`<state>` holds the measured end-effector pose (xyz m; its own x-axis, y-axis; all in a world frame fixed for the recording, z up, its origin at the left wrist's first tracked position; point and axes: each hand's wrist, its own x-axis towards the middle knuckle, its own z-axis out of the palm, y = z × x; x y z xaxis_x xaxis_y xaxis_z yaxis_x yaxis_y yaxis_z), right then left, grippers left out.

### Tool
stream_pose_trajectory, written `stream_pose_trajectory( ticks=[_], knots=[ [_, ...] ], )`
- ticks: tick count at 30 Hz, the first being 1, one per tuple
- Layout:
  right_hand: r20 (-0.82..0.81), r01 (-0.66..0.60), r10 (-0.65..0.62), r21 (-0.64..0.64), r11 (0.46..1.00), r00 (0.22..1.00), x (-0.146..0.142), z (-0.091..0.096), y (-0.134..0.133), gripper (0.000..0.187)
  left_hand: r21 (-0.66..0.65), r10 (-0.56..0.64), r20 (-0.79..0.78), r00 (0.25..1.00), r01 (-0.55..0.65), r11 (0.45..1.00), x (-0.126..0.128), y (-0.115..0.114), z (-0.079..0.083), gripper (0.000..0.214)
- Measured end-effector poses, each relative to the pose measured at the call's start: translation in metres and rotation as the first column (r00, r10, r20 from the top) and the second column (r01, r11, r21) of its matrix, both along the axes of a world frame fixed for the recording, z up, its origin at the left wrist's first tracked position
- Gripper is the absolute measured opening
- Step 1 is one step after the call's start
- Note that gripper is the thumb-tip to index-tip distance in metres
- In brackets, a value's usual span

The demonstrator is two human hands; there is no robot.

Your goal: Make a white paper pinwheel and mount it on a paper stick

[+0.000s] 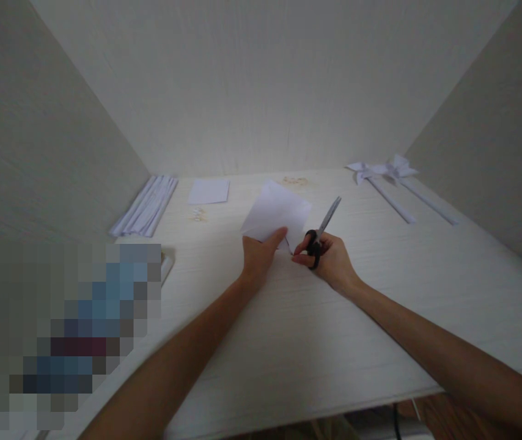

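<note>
My left hand (pixel 258 253) is closed on the near edge of a square white sheet of paper (pixel 277 208), thumb on top, holding it tilted above the table. Just to the right, my right hand (pixel 332 260) has black-handled scissors (pixel 327 219) hooked on its fingers, with the blades pointing up and away from the paper. The thumb and a fingertip of that hand pinch close to the sheet's near right corner. Whether they grip the corner itself is hard to make out.
Rolled white paper sticks (pixel 144 206) lie at the back left beside square paper (pixel 209 190). Small pale pieces lie in two clusters, one nearer (pixel 198 214) and another farther back (pixel 294 181). Two paper pinwheels (pixel 398 170) on sticks lie back right. Walls enclose the table; the left is pixelated.
</note>
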<state>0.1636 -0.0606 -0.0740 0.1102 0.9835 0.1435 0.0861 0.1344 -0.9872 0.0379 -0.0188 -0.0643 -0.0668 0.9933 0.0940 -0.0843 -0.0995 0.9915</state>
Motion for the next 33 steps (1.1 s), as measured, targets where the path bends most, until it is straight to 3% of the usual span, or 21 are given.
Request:
stream_pose_trajectory(
  ticks=[33],
  knots=[
    [-0.049,0.067,-0.066,0.01,0.998,0.997,0.0012,-0.002,0.0008,0.027,0.095,-0.097,0.011,0.995,0.096,0.991,0.0014,-0.0036,0.0044,0.015]
  ],
)
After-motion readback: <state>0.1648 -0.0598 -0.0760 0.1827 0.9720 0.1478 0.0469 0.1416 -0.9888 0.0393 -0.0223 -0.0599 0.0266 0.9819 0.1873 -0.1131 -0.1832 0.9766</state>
